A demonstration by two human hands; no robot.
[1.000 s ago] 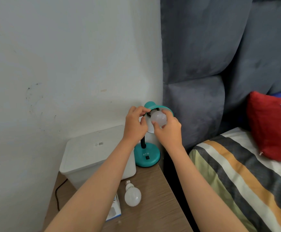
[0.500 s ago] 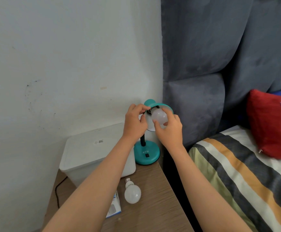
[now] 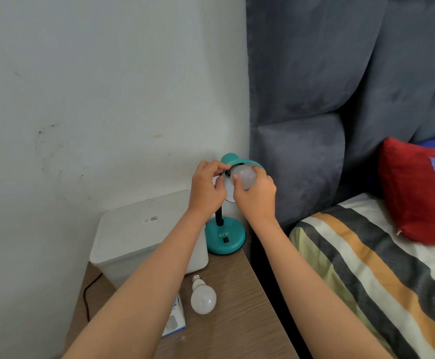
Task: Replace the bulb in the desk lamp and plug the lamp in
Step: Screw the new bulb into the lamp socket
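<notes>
The bulb [image 3: 244, 177] sits in the mouth of the teal lamp shade [image 3: 239, 161], its screw end hidden inside, so how far it is seated cannot be told. The right hand [image 3: 256, 196] curls its fingers and thumb round the bulb; the left hand [image 3: 207, 187] pinches the shade's near rim. The lamp's neck is mostly covered by the hands; its base [image 3: 225, 235] stands at the far right corner of the wooden bedside table [image 3: 237, 320]. A second bulb [image 3: 202, 296] lies near the table's middle, beside a box [image 3: 176, 320] half hidden under the left forearm. A white bin [image 3: 133, 237] fills the far left corner.
</notes>
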